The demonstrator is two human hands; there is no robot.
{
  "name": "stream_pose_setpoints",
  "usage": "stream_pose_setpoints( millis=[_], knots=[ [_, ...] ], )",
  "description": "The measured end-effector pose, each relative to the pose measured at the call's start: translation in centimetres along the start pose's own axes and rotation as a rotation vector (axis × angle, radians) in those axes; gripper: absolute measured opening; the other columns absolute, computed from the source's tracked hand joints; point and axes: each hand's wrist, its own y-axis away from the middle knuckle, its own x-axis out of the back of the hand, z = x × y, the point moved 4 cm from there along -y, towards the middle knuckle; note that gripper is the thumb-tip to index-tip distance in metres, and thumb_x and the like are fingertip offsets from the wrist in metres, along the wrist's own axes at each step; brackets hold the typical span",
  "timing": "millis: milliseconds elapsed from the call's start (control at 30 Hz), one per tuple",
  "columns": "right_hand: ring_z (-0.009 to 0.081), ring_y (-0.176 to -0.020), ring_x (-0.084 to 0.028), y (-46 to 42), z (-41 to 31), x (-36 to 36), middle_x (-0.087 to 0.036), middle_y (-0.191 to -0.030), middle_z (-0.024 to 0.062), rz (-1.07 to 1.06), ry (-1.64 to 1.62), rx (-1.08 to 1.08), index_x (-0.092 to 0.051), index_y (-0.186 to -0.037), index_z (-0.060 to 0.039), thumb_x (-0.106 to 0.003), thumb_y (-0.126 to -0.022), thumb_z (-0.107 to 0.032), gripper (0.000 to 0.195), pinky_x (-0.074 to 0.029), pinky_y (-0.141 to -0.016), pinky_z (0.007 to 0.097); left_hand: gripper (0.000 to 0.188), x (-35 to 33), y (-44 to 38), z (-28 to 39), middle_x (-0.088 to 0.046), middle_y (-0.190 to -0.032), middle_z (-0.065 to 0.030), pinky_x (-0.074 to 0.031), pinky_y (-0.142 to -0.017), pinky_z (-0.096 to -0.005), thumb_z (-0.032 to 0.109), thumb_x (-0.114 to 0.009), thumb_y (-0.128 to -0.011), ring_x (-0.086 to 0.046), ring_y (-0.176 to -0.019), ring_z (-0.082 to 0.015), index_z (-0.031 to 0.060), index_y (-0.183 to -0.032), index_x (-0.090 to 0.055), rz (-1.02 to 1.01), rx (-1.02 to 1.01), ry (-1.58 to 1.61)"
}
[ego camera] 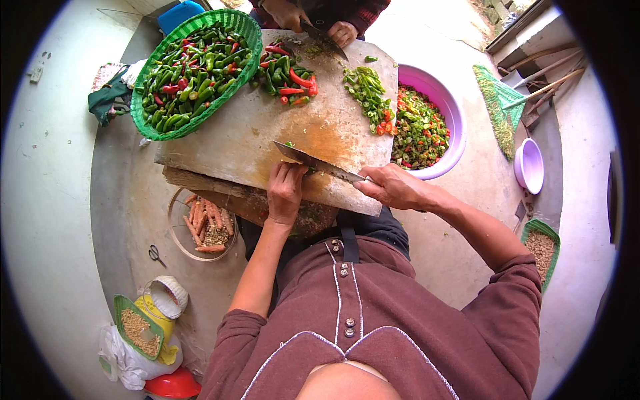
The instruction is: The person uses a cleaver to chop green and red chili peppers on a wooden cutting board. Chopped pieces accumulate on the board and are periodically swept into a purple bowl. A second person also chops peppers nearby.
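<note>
My right hand (392, 186) grips the handle of a kitchen knife (320, 162), its blade pointing to the far left above a wooden board (225, 140). Close against the blade, my left hand (285, 192) has its fingers curled down at the board's near part. A bit of green chili pepper (311, 170) shows by its fingertips; the rest is hidden under the hand and blade. Sliced green and red chilies (367, 92) lie along the board's right side. Whole green and red chilies (287, 75) form a pile at the far left of the board.
Across the board, another person's hands (342, 34) are at a second knife (325, 40). A green basket of chilies (195, 75) overhangs the left side. At right stands a purple basin (457, 125) of chopped chilies. Corncobs fill a round sieve (172, 225) near scissors (156, 255).
</note>
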Motion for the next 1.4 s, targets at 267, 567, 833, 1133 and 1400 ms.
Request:
stream_pose_setpoints(
  millis=[267,567,833,1133,1400],
  knots=[
    [0.0481,-0.073,-0.063,-1.8,0.0,-2.2,-0.061,-0.073,0.0303,0.094,0.033,0.048,-0.058,-0.093,0.0036,-0.057,-0.097,-0.029,0.033,-0.047,-0.065,0.0546,0.013,0.0,0.5,-0.1,-0.064,-0.086,-0.0119,-0.051,-0.077,-0.0415,-0.003,-0.068,-0.078,-0.060,-0.085,-0.0334,0.0029,-0.089,-0.070,-0.007,-0.007,-0.050],
    [0.0330,-0.065,-0.059,0.1,1.0,-3.7,-0.059,-0.071,0.0202,0.302,-0.250,-0.044,-0.061,-0.099,0.0001,-0.057,-0.101,-0.029,0.029,-0.046,-0.062,0.0435,0.009,0.5,-0.3,0.0,-0.065,-0.089,-0.0103,-0.051,-0.074,-0.0402,0.000,-0.069,-0.082,-0.060,-0.086,-0.0319,0.0045,-0.090,-0.071,-0.049,0.004,0.008],
    [0.0307,-0.066,-0.059,2.3,-0.9,-2.8,-0.059,-0.071,0.0206,0.275,-0.296,-0.183,-0.058,-0.102,0.0020,-0.054,-0.103,-0.030,0.032,-0.046,-0.063,0.0435,0.011,-0.7,-1.4,-0.6,-0.066,-0.087,-0.0096,-0.050,-0.072,-0.0388,0.000,-0.075,-0.079,-0.060,-0.084,-0.0298,0.0031,-0.088,-0.069,-0.035,0.120,0.072],
    [0.0438,-0.073,-0.061,2.8,-0.5,-2.7,-0.060,-0.075,0.0267,0.202,-0.190,-0.123,-0.056,-0.099,0.0030,-0.055,-0.102,-0.030,0.033,-0.046,-0.067,0.0495,0.010,-0.9,-2.2,-0.5,-0.063,-0.083,-0.0105,-0.049,-0.074,-0.0396,0.000,-0.075,-0.078,-0.058,-0.083,-0.0304,0.0028,-0.086,-0.069,-0.002,0.138,0.009],
    [0.0465,-0.077,-0.063,0.3,1.4,-5.3,-0.062,-0.076,0.0284,0.370,-0.124,-0.056,-0.057,-0.100,0.0026,-0.058,-0.100,-0.027,0.029,-0.048,-0.068,0.0514,0.007,-0.8,-1.7,-0.2,-0.064,-0.085,-0.0111,-0.049,-0.076,-0.0399,-0.001,-0.073,-0.078,-0.059,-0.086,-0.0311,0.0015,-0.084,-0.070,0.008,0.141,0.030]
  ],
)
